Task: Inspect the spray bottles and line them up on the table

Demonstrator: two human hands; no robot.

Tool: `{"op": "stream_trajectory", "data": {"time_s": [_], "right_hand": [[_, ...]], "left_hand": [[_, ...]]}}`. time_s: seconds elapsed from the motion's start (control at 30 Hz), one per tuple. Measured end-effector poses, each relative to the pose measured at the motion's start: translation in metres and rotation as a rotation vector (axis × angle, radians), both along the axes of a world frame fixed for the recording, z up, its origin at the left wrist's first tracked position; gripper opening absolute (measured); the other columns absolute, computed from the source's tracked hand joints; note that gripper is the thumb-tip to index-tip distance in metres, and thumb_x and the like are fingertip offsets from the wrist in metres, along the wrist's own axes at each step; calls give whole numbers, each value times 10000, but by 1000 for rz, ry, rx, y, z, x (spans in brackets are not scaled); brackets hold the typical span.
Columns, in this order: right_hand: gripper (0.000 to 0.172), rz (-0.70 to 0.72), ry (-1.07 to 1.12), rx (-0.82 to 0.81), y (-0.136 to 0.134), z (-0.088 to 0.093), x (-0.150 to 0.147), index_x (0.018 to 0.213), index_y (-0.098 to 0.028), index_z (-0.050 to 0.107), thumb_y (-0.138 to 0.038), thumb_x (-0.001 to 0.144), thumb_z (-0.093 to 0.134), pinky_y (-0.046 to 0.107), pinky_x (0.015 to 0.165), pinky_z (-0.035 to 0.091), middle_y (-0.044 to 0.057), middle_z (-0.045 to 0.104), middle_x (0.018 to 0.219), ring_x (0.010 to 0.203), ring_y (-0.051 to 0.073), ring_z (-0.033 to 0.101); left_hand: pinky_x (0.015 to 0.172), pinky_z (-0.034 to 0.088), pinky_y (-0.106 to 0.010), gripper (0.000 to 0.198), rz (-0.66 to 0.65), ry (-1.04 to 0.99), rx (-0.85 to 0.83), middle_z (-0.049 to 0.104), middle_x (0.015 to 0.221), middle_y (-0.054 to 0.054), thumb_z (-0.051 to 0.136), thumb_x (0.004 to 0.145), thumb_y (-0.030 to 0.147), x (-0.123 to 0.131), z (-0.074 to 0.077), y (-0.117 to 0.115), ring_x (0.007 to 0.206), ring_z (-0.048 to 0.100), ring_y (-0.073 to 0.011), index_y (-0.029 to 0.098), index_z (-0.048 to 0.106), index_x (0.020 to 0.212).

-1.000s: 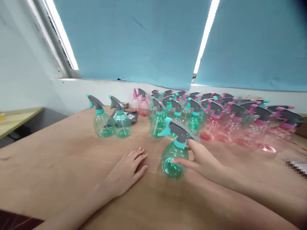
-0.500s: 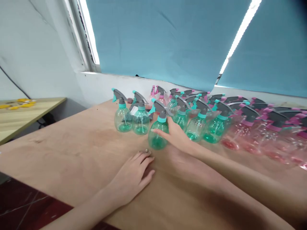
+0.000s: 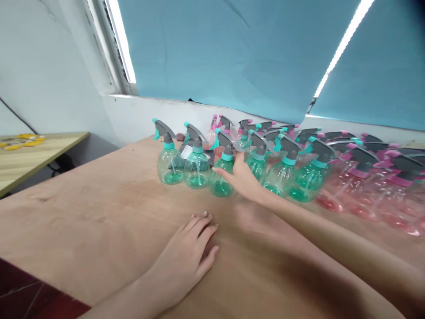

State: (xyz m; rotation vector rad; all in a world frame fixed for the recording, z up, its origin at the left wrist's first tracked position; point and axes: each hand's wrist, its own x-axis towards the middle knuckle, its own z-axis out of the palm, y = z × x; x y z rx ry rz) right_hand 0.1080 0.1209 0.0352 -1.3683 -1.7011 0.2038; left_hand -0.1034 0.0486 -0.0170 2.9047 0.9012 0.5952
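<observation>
My right hand (image 3: 245, 179) is wrapped round a green spray bottle (image 3: 222, 181) with a grey and turquoise trigger head. The thumb lies across the front of its round body; the other fingers are mostly hidden behind it. The bottle stands upright in a front row, with two like green bottles (image 3: 169, 166) to its left and several more (image 3: 280, 177) to its right. Nearer to me, my left hand (image 3: 189, 248) rests palm down on the wooden table (image 3: 109, 212), its fingers stretched out and holding nothing.
Pink spray bottles (image 3: 352, 190) crowd the table's right side, with more bottles behind the green ones. Dark items with a white label (image 3: 187, 152) lie behind the left bottles. A second table (image 3: 63, 146) with yellow pieces (image 3: 29, 139) stands far left. Blue blinds (image 3: 215, 53) cover the window.
My right hand has moved the green spray bottle slightly away from me, level with the front row. My left hand stays flat on the table. The view has shifted a little.
</observation>
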Motion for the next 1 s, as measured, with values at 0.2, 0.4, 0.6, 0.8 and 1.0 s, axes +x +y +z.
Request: {"op": "stream_trajectory", "data": {"time_s": [0.2,0.4,0.6,0.8,1.0], "right_hand": [[597,-13,12,-4,11,0,3,1278,-112,280,-365,834,589,440,1018,388,251,443,1387,1282,310,468],[639,-86,8,-22,10,-1,1,1300,-98,269,-377,830,600,481,1007,403,266,470,1357,1275,320,480],[686,-63,-124,4,-30,-9,7,1416,-154,195,-318,861,564,477,1080,352,208,347,1487,1381,269,353],[193,-97,-387,-15,-73,5,45,1055,-215,587,-303,902,509,361,726,526,69,676,1085,975,239,660],[217,-378,-395,123,-68,45,84,1004,-210,618,-375,875,562,341,660,465,47,706,987,696,191,656]], "left_hand": [[1048,407,-466,329,-3,17,13,580,1297,-131,489,923,257,0,1,0,1220,516,-289,140,576,1218],[1045,413,-462,328,7,30,1,571,1317,-117,479,929,270,0,2,0,1225,515,-277,162,569,1225],[1039,418,-467,345,15,33,3,571,1321,-120,483,925,284,0,1,-1,1223,522,-287,168,562,1239],[1030,431,-460,348,12,20,41,585,1304,-115,473,934,305,2,0,2,1199,544,-289,172,569,1241],[1030,428,-485,370,11,56,62,571,1325,-133,478,934,309,10,0,4,1220,529,-307,148,568,1254]]}}
